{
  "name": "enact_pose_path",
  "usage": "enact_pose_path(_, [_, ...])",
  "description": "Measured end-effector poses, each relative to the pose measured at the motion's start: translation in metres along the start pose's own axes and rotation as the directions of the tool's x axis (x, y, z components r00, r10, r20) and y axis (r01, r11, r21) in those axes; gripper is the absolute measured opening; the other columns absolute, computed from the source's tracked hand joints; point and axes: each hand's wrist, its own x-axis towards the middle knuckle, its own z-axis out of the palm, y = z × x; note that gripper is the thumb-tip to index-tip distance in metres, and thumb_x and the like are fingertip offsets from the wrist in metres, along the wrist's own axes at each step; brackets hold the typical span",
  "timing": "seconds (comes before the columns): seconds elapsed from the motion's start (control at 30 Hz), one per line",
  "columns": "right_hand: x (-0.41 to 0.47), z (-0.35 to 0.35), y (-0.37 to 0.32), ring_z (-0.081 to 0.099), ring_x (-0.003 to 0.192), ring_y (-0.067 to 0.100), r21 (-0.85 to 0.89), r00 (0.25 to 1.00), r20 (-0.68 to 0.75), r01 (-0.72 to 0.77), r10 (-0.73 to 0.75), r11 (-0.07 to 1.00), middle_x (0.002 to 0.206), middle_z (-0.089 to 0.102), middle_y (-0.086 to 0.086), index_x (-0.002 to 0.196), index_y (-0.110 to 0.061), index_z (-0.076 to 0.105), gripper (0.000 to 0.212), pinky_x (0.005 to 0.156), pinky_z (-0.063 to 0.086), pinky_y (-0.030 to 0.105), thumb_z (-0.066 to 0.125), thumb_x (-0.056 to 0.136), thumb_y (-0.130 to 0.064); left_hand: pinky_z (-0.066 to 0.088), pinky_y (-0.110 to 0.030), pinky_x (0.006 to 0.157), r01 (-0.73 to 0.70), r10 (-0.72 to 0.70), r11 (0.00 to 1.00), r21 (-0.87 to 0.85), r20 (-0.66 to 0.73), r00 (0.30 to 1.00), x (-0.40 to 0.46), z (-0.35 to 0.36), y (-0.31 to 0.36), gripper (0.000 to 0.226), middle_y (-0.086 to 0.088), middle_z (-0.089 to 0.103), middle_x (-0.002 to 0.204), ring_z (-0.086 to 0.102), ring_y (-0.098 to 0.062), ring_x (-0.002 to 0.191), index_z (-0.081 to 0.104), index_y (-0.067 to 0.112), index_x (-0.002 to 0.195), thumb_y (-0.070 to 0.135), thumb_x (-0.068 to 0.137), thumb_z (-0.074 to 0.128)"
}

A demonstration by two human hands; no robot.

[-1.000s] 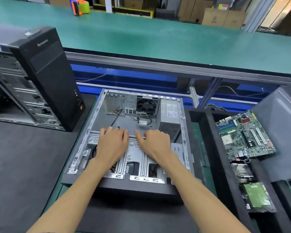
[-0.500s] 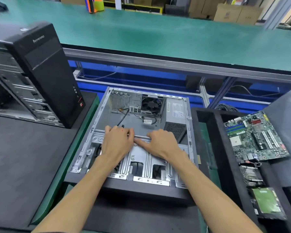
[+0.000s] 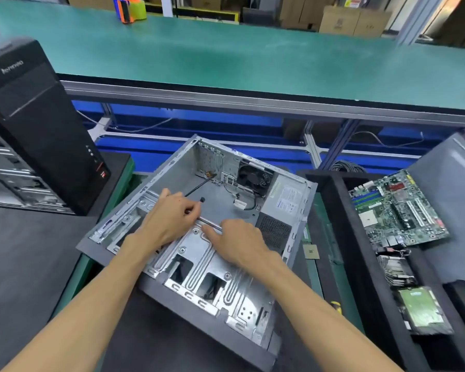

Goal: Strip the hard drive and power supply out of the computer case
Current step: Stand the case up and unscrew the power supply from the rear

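Your left hand and right hand both grip the drive cage rail in the computer case. Power supply sits just beyond your right knuckles; hard drive probably under the cage, unseen. Next: likely free the cage.

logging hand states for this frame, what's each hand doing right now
Left hand: fingers curled over the far edge of the drive cage, gripping it.
Right hand: also on that edge, fingers curled and thumb out, apparently gripping.
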Motion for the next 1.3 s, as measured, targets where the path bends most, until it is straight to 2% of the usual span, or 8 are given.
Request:
enact_pose_path(0.1, [0.0, -0.018, 0.014, 0.057, 0.073, 0.023, -0.027, 0.992, 0.039, 0.125, -0.124, 0.992, 0.08, 0.059, 0.001, 0.084, -0.015, 0.057, 0.046, 0.059, 0.04, 0.034, 0.044, 0.101, -0.055, 0.036, -0.042, 0.085, 0.047, -0.047, 0.999, -0.02, -0.02, 0.999, -0.003, -0.001, 0.01, 0.042, 0.008, 0.047, 0.06, 0.046, -0.021, 0.073, 0.045, 0.024, 0.058, 0.025, 0.1, 0.05])
enact_pose_path(0.2, [0.013, -0.043, 0.033, 0.059, 0.096, 0.017, 0.005, 0.967, -0.113, 0.232, -0.23, 0.973, 0.097, 0.059, -0.006, 0.101, -0.022, 0.066, 0.026, 0.076, 0.049, 0.035, 0.051, 0.1, -0.043, 0.03, -0.038, 0.095, 0.141, -0.143, 0.99, -0.02, -0.161, 0.977, -0.016, 0.0, 0.027, 0.01, 0.005, 0.059, 0.095, 0.051, -0.022, 0.099, 0.065, 0.021, 0.097, 0.025, 0.098, 0.057])
enact_pose_path(0.33, [0.04, -0.067, 0.062, 0.048, 0.111, 0.017, 0.086, 0.898, -0.381, 0.27, -0.219, 0.959, 0.113, 0.058, 0.0, 0.114, -0.02, 0.069, 0.027, 0.091, 0.044, 0.034, 0.06, 0.098, -0.039, 0.028, -0.045, 0.108, 0.404, -0.397, 0.912, -0.062, -0.374, 0.838, -0.05, 0.003, 0.059, 0.034, -0.004, 0.057, 0.124, 0.048, -0.027, 0.122, 0.057, 0.014, 0.124, 0.023, 0.092, 0.061])
enact_pose_path(0.47, [0.068, -0.077, 0.098, 0.041, 0.13, 0.03, 0.049, 0.898, -0.436, 0.084, -0.055, 0.995, 0.136, 0.053, 0.01, 0.131, -0.023, 0.061, 0.041, 0.104, 0.035, 0.049, 0.058, 0.098, -0.046, 0.009, -0.052, 0.12, 0.586, -0.564, 0.807, -0.07, -0.384, 0.731, -0.076, 0.016, 0.088, 0.053, -0.008, 0.042, 0.152, 0.028, -0.029, 0.146, 0.046, 0.014, 0.142, 0.032, 0.093, 0.059])
enact_pose_path(0.6, [0.089, -0.073, 0.128, 0.043, 0.133, 0.039, -0.03, 0.958, -0.256, -0.143, 0.131, 0.989, 0.143, 0.05, 0.017, 0.149, -0.03, 0.042, 0.052, 0.108, 0.031, 0.058, 0.045, 0.101, -0.052, 0.012, -0.061, 0.118, 0.66, -0.608, 0.751, -0.006, -0.397, 0.688, -0.087, 0.027, 0.102, 0.056, -0.012, 0.036, 0.157, 0.021, -0.032, 0.15, 0.044, 0.012, 0.144, 0.033, 0.093, 0.057])
enact_pose_path(0.77, [0.097, -0.064, 0.145, 0.053, 0.117, 0.041, -0.076, 0.947, -0.308, -0.125, 0.096, 0.989, 0.123, 0.062, 0.02, 0.146, -0.029, 0.043, 0.043, 0.101, 0.035, 0.054, 0.042, 0.104, -0.038, 0.005, -0.074, 0.112, 0.694, -0.655, 0.711, 0.111, -0.253, 0.712, -0.075, 0.036, 0.104, 0.059, 0.001, 0.038, 0.159, 0.025, -0.022, 0.151, 0.032, 0.028, 0.155, 0.047, 0.1, 0.041])
enact_pose_path(1.0, [0.091, -0.064, 0.168, 0.055, 0.117, 0.043, -0.055, 0.949, -0.284, -0.161, 0.139, 0.985, 0.126, 0.061, 0.021, 0.143, -0.022, 0.044, 0.039, 0.102, 0.035, 0.052, 0.042, 0.106, -0.034, -0.005, -0.07, 0.113, 0.614, -0.595, 0.762, 0.204, -0.15, 0.789, -0.058, 0.039, 0.079, 0.058, 0.009, 0.023, 0.164, 0.015, -0.014, 0.153, 0.025, 0.042, 0.155, 0.059, 0.099, 0.025])
enact_pose_path(1.3, [0.035, -0.056, 0.193, 0.059, 0.098, 0.041, -0.078, 0.904, -0.35, -0.29, 0.246, 0.954, 0.114, 0.06, 0.023, 0.134, -0.013, 0.042, 0.036, 0.076, 0.043, 0.041, 0.042, 0.105, -0.035, -0.004, -0.064, 0.118, 0.366, -0.357, 0.923, 0.123, -0.088, 0.93, -0.017, 0.021, 0.037, 0.055, 0.016, 0.04, 0.155, 0.037, -0.008, 0.143, 0.043, 0.04, 0.146, 0.063, 0.096, 0.042])
